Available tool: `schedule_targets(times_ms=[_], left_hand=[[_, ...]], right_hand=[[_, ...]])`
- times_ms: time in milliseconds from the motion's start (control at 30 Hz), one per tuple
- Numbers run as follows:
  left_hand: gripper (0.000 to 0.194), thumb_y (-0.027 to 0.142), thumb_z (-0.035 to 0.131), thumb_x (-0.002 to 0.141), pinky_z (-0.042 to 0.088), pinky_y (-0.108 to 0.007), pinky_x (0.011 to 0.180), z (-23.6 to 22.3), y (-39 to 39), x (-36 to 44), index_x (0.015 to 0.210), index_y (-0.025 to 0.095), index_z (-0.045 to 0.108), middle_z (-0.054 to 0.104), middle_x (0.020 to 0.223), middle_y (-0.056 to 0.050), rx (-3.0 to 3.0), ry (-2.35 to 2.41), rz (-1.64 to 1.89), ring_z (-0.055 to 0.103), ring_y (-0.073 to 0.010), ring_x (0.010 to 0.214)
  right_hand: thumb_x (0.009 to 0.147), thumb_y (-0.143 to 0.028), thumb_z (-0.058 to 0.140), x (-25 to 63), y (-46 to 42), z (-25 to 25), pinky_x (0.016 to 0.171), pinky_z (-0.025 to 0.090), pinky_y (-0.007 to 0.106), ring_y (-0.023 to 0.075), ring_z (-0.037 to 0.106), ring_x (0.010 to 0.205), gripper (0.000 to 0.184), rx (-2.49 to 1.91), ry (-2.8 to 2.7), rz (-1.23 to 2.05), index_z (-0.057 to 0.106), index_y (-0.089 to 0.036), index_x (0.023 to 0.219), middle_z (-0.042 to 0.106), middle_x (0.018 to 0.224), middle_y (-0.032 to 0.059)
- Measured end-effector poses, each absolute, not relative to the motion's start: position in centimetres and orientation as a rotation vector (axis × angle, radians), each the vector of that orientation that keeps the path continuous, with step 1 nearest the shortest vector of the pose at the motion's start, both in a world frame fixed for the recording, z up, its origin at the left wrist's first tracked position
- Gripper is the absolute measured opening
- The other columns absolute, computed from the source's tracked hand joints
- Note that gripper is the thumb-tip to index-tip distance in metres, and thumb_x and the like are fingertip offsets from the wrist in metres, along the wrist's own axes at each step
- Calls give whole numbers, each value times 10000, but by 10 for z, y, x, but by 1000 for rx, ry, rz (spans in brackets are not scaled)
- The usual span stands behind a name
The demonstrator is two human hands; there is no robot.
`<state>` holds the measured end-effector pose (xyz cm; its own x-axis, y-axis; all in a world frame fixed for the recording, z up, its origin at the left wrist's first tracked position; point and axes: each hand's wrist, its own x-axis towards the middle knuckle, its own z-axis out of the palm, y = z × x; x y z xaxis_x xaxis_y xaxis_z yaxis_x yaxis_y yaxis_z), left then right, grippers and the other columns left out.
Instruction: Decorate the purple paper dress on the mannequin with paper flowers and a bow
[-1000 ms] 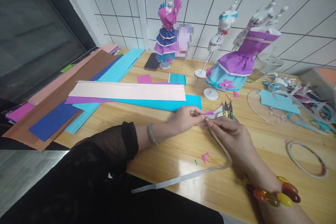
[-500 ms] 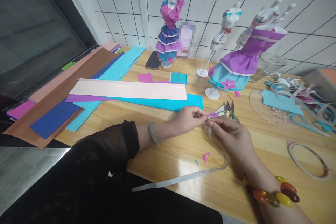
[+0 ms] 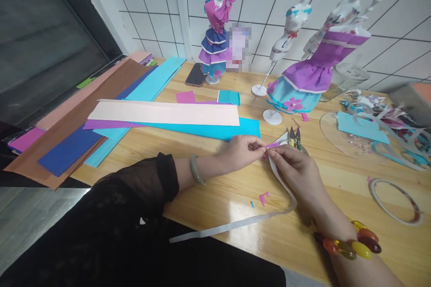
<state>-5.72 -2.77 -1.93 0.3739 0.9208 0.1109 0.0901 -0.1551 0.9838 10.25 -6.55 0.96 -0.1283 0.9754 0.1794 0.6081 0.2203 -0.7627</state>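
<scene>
My left hand [image 3: 245, 151] pinches a small pleated piece of purple paper [image 3: 273, 145], its folds fanning out to the right. Right up against it, my right hand [image 3: 296, 166] is closed with thumb and forefinger on the end of a narrow whitish strip [image 3: 242, 223], which looks like tape. The strip curves down from the fingers and trails left across the table to its front edge. The fingers of both hands nearly touch and partly hide the pleated piece. Small scissors [image 3: 295, 138] with dark blades lie just beyond my right hand.
Long paper strips, a cream one [image 3: 168, 113] on top, lie behind my left hand. Dress forms stand at the back, one in a purple and blue paper dress [image 3: 306, 74]. A tape roll [image 3: 394, 202] lies at right. Pink scraps [image 3: 264, 198] lie near the front.
Both hands keep their pinch at nearly the same spot. The right hand and the upper part of the strip have shifted very slightly right; the view has tilted a little.
</scene>
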Motion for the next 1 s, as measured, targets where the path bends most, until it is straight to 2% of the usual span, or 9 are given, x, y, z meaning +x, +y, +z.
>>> schedule_targets(times_ms=[133,500,767,867,1000], left_hand=[[240,330,564,774,465,-234,704,-21,-28,-58,881,140,663,675,835,-58,1603,941,954,601,-122,768],[253,329,544,792,474,-247,737,-24,-28,-56,911,127,641,672,874,-72,1584,839,955,607,-122,785],[266,370,521,803,428,-217,698,-18,-28,-59,819,134,643,638,788,-33,1588,858,920,553,-101,747],[262,365,515,809,420,-210,691,-19,-27,-58,818,130,632,628,783,-31,1528,833,900,546,-89,732],[265,373,536,799,430,-223,713,-23,-25,-55,824,120,611,616,771,-34,1369,747,903,559,-84,727]], right_hand=[[822,-388,535,103,-65,9,634,435,286,170,582,702,235,-1495,-1806,680,668,-206,757,654,756,34],[809,-397,551,104,-66,10,596,407,272,153,542,653,241,-1529,-1701,815,653,-189,745,609,704,29],[792,-431,559,102,-66,11,568,399,266,148,529,626,285,-1559,-1670,860,661,-177,714,611,676,29],[786,-440,564,102,-67,12,532,385,260,142,523,593,295,-1599,-1650,869,693,-176,763,609,644,23],[769,-429,592,104,-67,12,520,394,252,135,539,593,283,-1597,-1538,1004,705,-190,871,652,702,22]])
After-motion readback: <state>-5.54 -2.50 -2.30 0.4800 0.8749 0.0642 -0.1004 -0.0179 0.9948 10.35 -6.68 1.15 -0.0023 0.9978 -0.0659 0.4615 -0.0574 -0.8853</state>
